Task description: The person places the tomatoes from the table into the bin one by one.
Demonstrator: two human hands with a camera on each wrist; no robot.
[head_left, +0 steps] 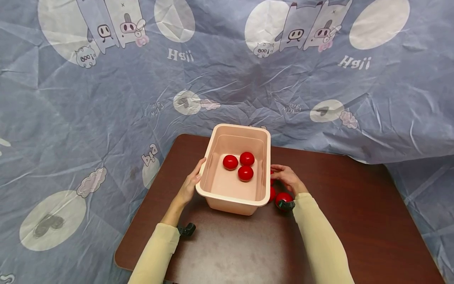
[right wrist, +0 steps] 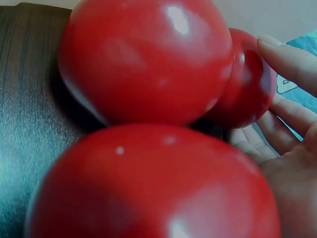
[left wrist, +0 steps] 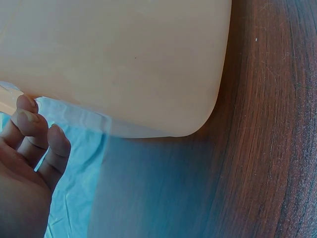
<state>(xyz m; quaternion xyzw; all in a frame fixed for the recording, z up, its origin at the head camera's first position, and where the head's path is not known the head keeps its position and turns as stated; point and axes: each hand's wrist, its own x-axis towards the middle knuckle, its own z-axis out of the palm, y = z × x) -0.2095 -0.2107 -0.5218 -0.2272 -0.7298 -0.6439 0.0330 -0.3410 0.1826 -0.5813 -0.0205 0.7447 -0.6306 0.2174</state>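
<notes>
The left hand grips the left rim of a pale pink tub, three red balls lying inside; just right of the tub, the right hand curls round another ball, two more balls beside it on the bench

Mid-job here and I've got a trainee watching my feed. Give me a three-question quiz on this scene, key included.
1. How many red balls lie inside the bin?
2. True or false: every red ball in view is inside the bin.
3. What does the left grip hold?
A) a red ball
B) the side of the bin
C) nothing

Key:
1. Three.
2. False; others are outside it, by the right grip.
3. B.
</notes>
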